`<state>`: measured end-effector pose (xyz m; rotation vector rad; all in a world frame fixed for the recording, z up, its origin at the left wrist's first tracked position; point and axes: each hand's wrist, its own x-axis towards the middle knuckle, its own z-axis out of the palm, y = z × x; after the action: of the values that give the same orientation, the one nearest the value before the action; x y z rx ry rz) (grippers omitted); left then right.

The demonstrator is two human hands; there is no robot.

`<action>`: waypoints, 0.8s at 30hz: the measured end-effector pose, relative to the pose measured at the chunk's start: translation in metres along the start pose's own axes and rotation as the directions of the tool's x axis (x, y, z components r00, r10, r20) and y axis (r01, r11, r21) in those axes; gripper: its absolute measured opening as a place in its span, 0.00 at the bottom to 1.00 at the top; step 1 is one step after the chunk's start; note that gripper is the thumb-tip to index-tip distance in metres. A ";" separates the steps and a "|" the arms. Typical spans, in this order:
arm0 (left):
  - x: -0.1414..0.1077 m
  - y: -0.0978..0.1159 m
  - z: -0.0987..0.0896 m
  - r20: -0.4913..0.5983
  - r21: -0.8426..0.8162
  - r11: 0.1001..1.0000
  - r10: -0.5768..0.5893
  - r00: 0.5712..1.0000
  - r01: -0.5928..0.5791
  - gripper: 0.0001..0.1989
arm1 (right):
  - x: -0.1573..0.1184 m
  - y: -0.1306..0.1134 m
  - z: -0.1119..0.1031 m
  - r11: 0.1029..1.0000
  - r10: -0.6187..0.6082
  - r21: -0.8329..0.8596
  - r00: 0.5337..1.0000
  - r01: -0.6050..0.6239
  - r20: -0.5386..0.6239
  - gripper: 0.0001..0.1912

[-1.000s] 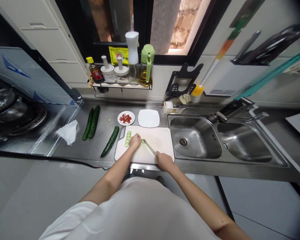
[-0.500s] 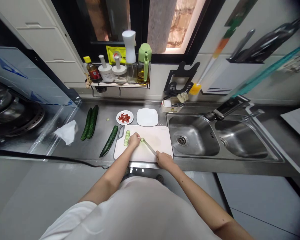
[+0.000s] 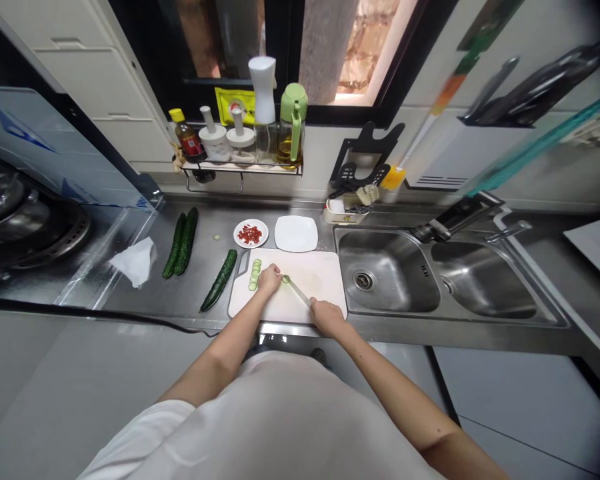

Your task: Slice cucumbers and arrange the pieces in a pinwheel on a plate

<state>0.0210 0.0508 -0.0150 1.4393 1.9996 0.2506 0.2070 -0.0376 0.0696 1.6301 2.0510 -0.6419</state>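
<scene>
The right hand [image 3: 327, 317] was closed round the handle of a knife [image 3: 300, 292] over the right part of the board [image 3: 325, 273], the blade slanting up and leftward. At its tip lay a green-rimmed slice [image 3: 285, 279], near the middle of the board. The left hand [image 3: 269, 280] sat just left of that slice, its fingers bent in and close together; whether they had hold of anything could not be told. A row of slices [image 3: 255, 275] lay on the board, left of the left hand. Off the board's left side, on the steel counter [image 3: 145, 290], lay one whole cucumber [image 3: 219, 281], and farther left two more side by side. Behind the board stood a plate [image 3: 265, 235] of chopped red pieces [image 3: 250, 234] and a squarish white dish [image 3: 296, 233].
</scene>
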 end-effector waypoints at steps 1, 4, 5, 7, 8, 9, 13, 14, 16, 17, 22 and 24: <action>0.000 0.000 0.000 -0.002 0.003 1.000 -0.002 1.000 0.002 0.08 | 0.000 0.000 -0.001 1.000 0.001 -0.007 1.000 -0.001 -0.001 0.16; -0.001 0.000 0.000 -0.004 0.013 1.000 0.004 1.000 -0.004 0.08 | 0.000 0.001 -0.005 0.999 -0.008 -0.036 1.000 0.007 -0.010 0.17; -0.001 0.000 0.000 -0.005 0.016 1.000 0.008 1.000 -0.008 0.07 | 0.000 0.001 -0.006 0.999 -0.013 -0.045 1.000 0.012 -0.013 0.18; -0.001 0.000 0.000 -0.005 0.020 1.000 0.011 1.000 -0.011 0.07 | 0.000 0.001 -0.006 0.998 -0.017 -0.055 1.000 0.016 -0.013 0.18; -0.001 0.001 -0.001 -0.005 0.020 1.000 0.012 1.000 -0.012 0.07 | -0.001 0.002 -0.006 0.998 -0.016 -0.056 1.000 0.015 -0.012 0.18; -0.001 0.001 -0.001 -0.004 0.020 1.000 0.013 1.000 -0.013 0.07 | -0.001 0.002 -0.006 0.998 -0.014 -0.055 1.000 0.013 -0.012 0.17; -0.001 0.000 -0.001 -0.004 0.019 1.000 0.016 1.000 -0.016 0.07 | -0.004 0.004 -0.003 0.999 -0.012 -0.051 1.000 0.011 -0.019 0.16; -0.001 0.000 -0.001 -0.003 0.018 1.000 0.015 1.000 -0.015 0.07 | -0.004 0.004 -0.003 0.999 -0.013 -0.052 1.000 0.012 -0.018 0.16; 0.000 0.000 0.000 -0.001 0.014 1.000 0.010 1.000 -0.010 0.07 | -0.003 0.004 -0.002 0.998 -0.019 -0.054 1.000 0.018 -0.017 0.16; 0.000 0.000 0.000 0.001 0.012 1.000 0.007 1.000 -0.007 0.07 | -0.003 0.003 -0.002 0.998 -0.022 -0.054 1.000 0.021 -0.018 0.16; 0.001 0.000 0.000 0.010 0.002 1.000 0.002 1.000 -0.002 0.08 | 0.002 0.002 -0.004 0.998 -0.027 -0.054 0.999 0.025 -0.031 0.17; 0.001 0.000 0.000 0.011 0.001 1.000 0.001 1.000 -0.001 0.09 | 0.003 0.002 -0.005 0.998 -0.028 -0.062 0.999 0.026 -0.028 0.17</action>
<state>0.0203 0.0520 -0.0155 1.4393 1.9900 0.2415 0.2081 -0.0324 0.0715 1.5882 2.0958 -0.5609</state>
